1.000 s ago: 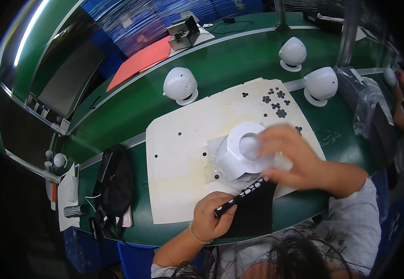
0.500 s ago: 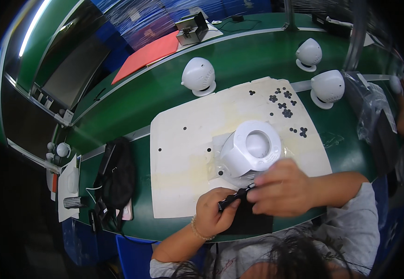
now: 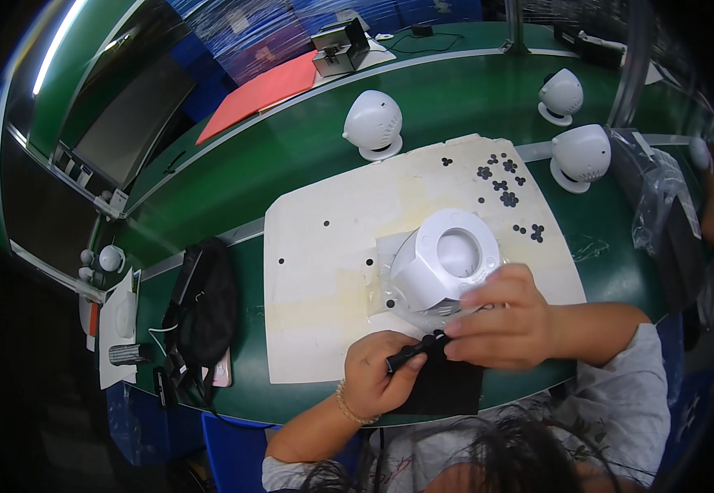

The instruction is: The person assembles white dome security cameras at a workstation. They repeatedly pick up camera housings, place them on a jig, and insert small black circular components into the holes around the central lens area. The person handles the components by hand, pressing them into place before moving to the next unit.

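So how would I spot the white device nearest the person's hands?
Find the green table, then the big pale board on it. There, ahead and just left of the right hand, is the white device. Its broad ring faces up, while the three white ones past the board stand on round feet.

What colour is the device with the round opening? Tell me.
The device is white; it shows best in the head view, the only one.
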The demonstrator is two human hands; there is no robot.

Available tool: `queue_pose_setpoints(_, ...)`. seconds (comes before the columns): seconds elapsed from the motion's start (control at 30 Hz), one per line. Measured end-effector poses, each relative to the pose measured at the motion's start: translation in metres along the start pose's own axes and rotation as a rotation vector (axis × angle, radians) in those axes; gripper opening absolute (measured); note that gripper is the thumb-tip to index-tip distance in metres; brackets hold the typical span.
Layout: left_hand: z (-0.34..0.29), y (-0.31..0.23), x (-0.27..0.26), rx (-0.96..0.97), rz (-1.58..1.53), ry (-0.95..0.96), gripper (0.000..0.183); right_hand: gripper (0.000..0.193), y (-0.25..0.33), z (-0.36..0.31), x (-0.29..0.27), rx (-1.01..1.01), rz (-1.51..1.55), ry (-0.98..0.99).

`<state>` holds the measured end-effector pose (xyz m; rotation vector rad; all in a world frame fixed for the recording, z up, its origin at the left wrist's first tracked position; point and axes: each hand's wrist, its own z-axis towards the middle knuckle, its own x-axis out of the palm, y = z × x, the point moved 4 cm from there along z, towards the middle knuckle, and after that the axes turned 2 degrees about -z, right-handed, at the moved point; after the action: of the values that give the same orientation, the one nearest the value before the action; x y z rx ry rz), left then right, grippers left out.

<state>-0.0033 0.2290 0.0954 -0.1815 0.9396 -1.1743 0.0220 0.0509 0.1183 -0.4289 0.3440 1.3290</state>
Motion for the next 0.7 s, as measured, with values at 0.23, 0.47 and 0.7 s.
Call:
queue_pose_setpoints(0.23, 0.001, 0.001, 0.002, 0.04, -0.026, 0.006, 0.012, 0.024, -0.008, -0.001, 0.014, 0.14, 0.062, 0.061)
queue_pose_setpoints(0.47, 0.002, 0.005, 0.007, 0.005, -0.037, 0.02, 0.012, 0.017, -0.008, -0.003, 0.017, 0.111, 0.042, 0.073)
queue_pose_setpoints(0.7, 0.008, -0.001, 0.011, 0.204, 0.151, 0.025, 0.02, 0.011, -0.019, -0.002, 0.008, 0.323, 0.34, 0.136)
